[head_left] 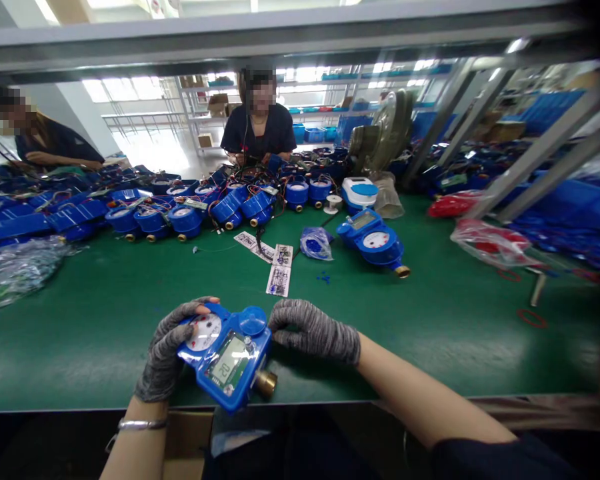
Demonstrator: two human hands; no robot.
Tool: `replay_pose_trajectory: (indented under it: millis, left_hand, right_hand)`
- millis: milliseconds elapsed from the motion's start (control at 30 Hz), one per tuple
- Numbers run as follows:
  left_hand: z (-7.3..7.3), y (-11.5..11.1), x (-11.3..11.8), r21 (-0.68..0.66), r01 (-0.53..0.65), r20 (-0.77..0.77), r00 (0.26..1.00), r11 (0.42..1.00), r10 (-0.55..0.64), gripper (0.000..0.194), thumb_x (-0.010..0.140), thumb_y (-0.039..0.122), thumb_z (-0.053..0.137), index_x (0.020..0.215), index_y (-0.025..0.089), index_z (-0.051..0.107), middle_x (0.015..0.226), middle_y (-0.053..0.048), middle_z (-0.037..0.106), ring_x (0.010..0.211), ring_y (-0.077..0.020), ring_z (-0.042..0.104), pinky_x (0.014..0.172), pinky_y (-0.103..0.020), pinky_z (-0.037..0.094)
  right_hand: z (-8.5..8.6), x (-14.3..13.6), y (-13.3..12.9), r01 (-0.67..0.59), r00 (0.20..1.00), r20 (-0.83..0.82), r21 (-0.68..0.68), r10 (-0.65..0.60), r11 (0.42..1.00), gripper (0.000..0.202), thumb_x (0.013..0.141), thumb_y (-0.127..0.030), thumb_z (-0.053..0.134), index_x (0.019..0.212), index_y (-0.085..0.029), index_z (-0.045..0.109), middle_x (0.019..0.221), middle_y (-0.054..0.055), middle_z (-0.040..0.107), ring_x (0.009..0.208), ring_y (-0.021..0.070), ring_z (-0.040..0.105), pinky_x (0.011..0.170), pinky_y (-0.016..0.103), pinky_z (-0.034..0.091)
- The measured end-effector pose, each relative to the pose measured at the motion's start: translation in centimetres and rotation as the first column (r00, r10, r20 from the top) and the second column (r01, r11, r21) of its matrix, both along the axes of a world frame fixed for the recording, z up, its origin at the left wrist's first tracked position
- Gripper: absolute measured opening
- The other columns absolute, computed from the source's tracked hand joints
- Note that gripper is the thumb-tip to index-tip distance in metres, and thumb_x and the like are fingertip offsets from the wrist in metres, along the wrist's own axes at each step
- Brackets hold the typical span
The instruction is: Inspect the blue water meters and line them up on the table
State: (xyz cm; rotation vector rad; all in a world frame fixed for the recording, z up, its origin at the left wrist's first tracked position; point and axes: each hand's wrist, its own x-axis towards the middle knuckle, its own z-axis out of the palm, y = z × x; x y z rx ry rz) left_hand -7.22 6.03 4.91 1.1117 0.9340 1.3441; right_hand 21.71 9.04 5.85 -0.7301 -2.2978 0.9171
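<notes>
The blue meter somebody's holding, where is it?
In the head view, the blue meter is left of centre over the near edge of the green table, held in the left hand, with the right hand beside it.

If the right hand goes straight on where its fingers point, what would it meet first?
Probably the blue meter held in the left hand; the right hand is close beside it, though any contact is unclear.

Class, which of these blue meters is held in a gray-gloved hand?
The blue meter at the near edge of the green table, gripped by the left hand. The other meters sit farther back on the table.
</notes>
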Motion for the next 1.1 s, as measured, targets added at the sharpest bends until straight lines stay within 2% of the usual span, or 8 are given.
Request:
replay_pose_trajectory:
  millis: [267, 400, 500, 600, 700, 933, 1000, 1100]
  left_hand:
    - [0.0, 0.2, 0.0, 0.01, -0.008, 0.0, 1.0, 1.0, 0.008, 0.024, 0.075, 0.026, 0.061, 0.094, 0.016, 0.071, 0.125, -0.014, 0.064, 0.115, -0.0345, 0.058, 0.094, -0.04, 0.046]
    - [-0.1, 0.0, 0.0, 0.0, -0.016, 0.015, 1.0, 1.0, 0.016, 0.023, 0.075, 0.026, 0.061, 0.093, 0.015, 0.071, 0.126, -0.013, 0.063, 0.113, -0.0335, 0.059, 0.093, -0.04, 0.046]
    - [-0.2, 0.0, 0.0, -0.007, -0.008, 0.023, 1.0, 1.0, 0.008, 0.022, 0.076, 0.025, 0.06, 0.093, 0.015, 0.071, 0.127, -0.013, 0.063, 0.111, -0.0326, 0.06, 0.092, -0.039, 0.046]
    - [-0.1, 0.0, 0.0, -0.009, -0.003, 0.025, 1.0, 1.0, 0.003, 0.022, 0.076, 0.024, 0.059, 0.093, 0.015, 0.07, 0.126, -0.013, 0.062, 0.112, -0.033, 0.059, 0.091, -0.04, 0.047]
    - [-0.1, 0.0, 0.0, 0.017, 0.012, 0.02, 1.0, 1.0, -0.013, 0.022, 0.077, 0.023, 0.057, 0.094, 0.015, 0.07, 0.126, -0.014, 0.062, 0.113, -0.033, 0.058, 0.092, -0.04, 0.045]
    - [0.0, 0.0, -0.3, 0.104, 0.07, -0.01, 0.998, 0.992, -0.069, 0.025, 0.081, 0.027, 0.059, 0.1, 0.015, 0.069, 0.126, -0.014, 0.061, 0.12, -0.0338, 0.054, 0.1, -0.041, 0.042]
    - [0.2, -0.2, -0.9, 0.1, 0.164, -0.035, 0.986, 0.981, -0.162, 0.034, 0.08, 0.03, 0.066, 0.111, 0.017, 0.066, 0.131, -0.014, 0.058, 0.123, -0.0342, 0.052, 0.101, -0.042, 0.042]
    - [0.9, -0.7, -2.5, 0.051, 0.418, -0.056, 0.908, 0.907, -0.415, 0.074, 0.067, 0.033, 0.083, 0.134, 0.026, 0.051, 0.137, -0.013, 0.054, 0.124, -0.0354, 0.053, 0.102, -0.047, 0.043]
  right_hand:
    - [-0.7, 1.4, -1.5, -0.07, 0.998, 0.008, 0.087, 0.069, 0.994, 0.025, 0.096, -0.028, 0.049, 0.108, -0.02, 0.069, 0.103, 0.009, 0.066, 0.099, 0.0198, 0.059, 0.093, 0.034, 0.046]
    - [-0.5, 1.0, -1.8, 0.099, 0.994, -0.015, -0.22, -0.105, 0.97, 0.028, 0.094, -0.031, 0.053, 0.115, -0.018, 0.066, 0.109, 0.009, 0.067, 0.101, 0.0212, 0.061, 0.092, 0.036, 0.048]
    - [-0.6, -0.5, -1.4, 0.09, 0.976, -0.091, -0.655, -0.197, 0.75, 0.03, 0.087, -0.041, 0.061, 0.101, -0.015, 0.067, 0.086, 0.006, 0.068, 0.076, 0.019, 0.064, 0.068, 0.03, 0.053]
    - [-0.6, -1.8, -1.0, 0.013, 0.977, -0.095, -0.867, -0.189, 0.499, 0.024, 0.078, -0.038, 0.067, 0.083, -0.014, 0.064, 0.067, 0.002, 0.062, 0.053, 0.0133, 0.057, 0.051, 0.025, 0.047]
    - [-0.3, -2.5, -0.8, 0.035, 0.981, -0.048, -0.91, -0.189, 0.413, 0.018, 0.071, -0.029, 0.069, 0.08, -0.015, 0.063, 0.066, 0.002, 0.062, 0.048, 0.0116, 0.053, 0.047, 0.024, 0.045]
    - [0.5, -3.1, -2.0, -0.075, 0.934, -0.215, -0.899, -0.284, 0.431, 0.024, 0.072, -0.028, 0.074, 0.092, -0.016, 0.067, 0.075, 0.002, 0.064, 0.071, 0.0172, 0.06, 0.065, 0.028, 0.051]
    - [1.0, -3.5, -2.4, -0.07, 0.928, -0.224, -0.889, -0.297, 0.453, 0.026, 0.076, -0.033, 0.074, 0.095, -0.016, 0.068, 0.08, 0.004, 0.066, 0.077, 0.0191, 0.061, 0.071, 0.031, 0.052]
    - [1.8, -4.2, -2.3, -0.098, 0.924, -0.265, -0.862, -0.277, 0.497, 0.034, 0.076, -0.043, 0.075, 0.096, -0.016, 0.07, 0.09, 0.007, 0.069, 0.084, 0.0212, 0.062, 0.079, 0.035, 0.052]
